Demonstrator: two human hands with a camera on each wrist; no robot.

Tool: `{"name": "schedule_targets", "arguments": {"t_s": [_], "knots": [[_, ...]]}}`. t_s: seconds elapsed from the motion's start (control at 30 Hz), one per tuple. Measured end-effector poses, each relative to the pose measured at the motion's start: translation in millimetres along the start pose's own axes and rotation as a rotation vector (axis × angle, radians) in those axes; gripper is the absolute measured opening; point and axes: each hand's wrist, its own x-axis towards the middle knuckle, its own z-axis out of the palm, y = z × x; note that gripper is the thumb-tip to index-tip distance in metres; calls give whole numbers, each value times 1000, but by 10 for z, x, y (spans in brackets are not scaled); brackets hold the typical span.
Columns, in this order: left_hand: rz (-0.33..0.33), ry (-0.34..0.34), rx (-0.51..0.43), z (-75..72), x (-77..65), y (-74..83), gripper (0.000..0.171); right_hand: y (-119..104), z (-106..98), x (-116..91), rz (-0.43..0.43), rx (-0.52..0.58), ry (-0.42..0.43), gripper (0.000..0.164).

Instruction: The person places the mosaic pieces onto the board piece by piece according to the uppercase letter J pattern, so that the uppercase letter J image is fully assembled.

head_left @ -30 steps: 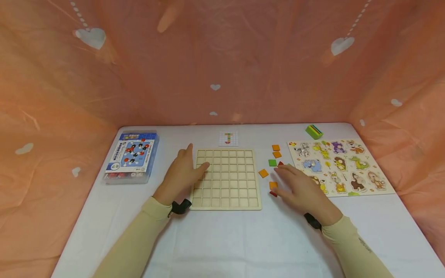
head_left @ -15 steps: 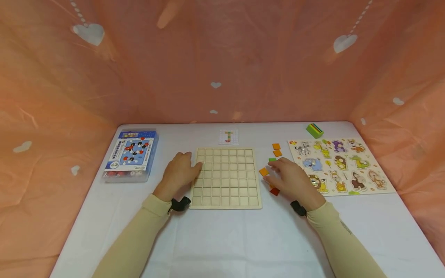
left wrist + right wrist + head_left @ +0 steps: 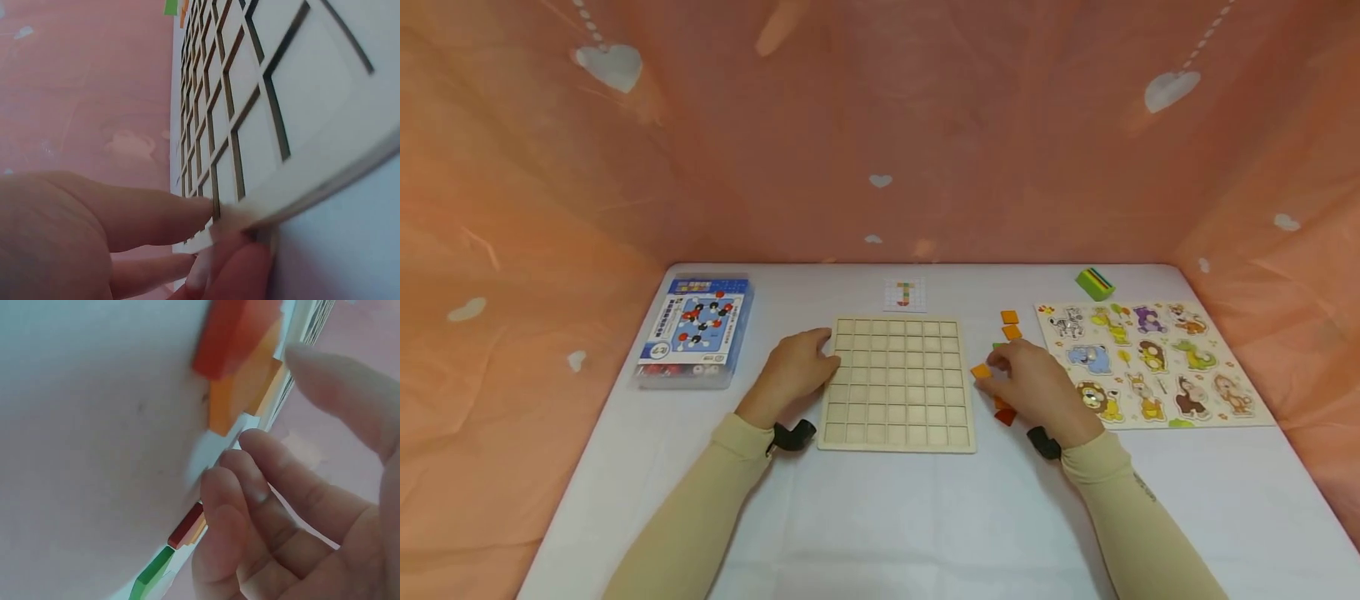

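Note:
A pale square grid board (image 3: 898,384) lies mid-table, its squares bare. My left hand (image 3: 795,364) holds its left edge; in the left wrist view the fingertips meet at the board's rim (image 3: 300,200). My right hand (image 3: 1034,388) is low over loose tiles right of the board, thumb and index finger apart. Just off those fingertips is an orange tile (image 3: 981,371). In the right wrist view a red tile (image 3: 228,340) overlaps another orange tile (image 3: 234,394) near the thumb. A dark red tile (image 3: 185,526) and a green tile (image 3: 152,573) show beside the other fingers.
A card with a coloured J pattern (image 3: 905,294) lies behind the board. Two orange tiles, one of them the far orange tile (image 3: 1009,317), lie past my right hand. A boxed molecule set (image 3: 696,332) is at left; an animal puzzle (image 3: 1152,364) and green striped block (image 3: 1096,284) are at right.
My right hand has moved left and in toward the orange tile nearest the board, its fingers drawing closer together. My left hand's raised fingers have come down to the board's left edge.

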Motion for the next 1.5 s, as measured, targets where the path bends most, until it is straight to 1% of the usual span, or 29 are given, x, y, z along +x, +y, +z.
{"name": "schedule_targets", "arguments": {"t_s": [0.17,0.3,0.47,0.67,0.73,0.83,0.97,1.13,1.3,1.5], "knots": [[-48,-30,-79,28,-29,-32,62,16,24,-1,23,14,-7,33],[-54,-33,-123,55,-41,-46,64,21,31,11,30,24,-7,32],[-46,-7,-127,66,-30,-46,64,25,19,52,22,28,-11,26],[-47,-31,-145,77,-18,-80,66,-3,-7,87,29,38,-32,23],[-49,-36,-154,68,-15,-91,66,-35,-23,115,15,50,-30,24],[-50,-44,-168,48,-11,-91,66,-120,-52,198,-24,50,-16,24],[-61,-52,-185,26,2,-78,66,-285,-53,370,-94,37,-15,24],[-82,-59,-210,17,15,-80,67,-522,28,599,-175,31,-49,21],[-108,-65,-238,15,18,-85,67,-781,130,809,-261,1,-88,24],[-128,-81,-265,12,20,-70,68,-983,251,957,-304,-61,-125,27]]}}
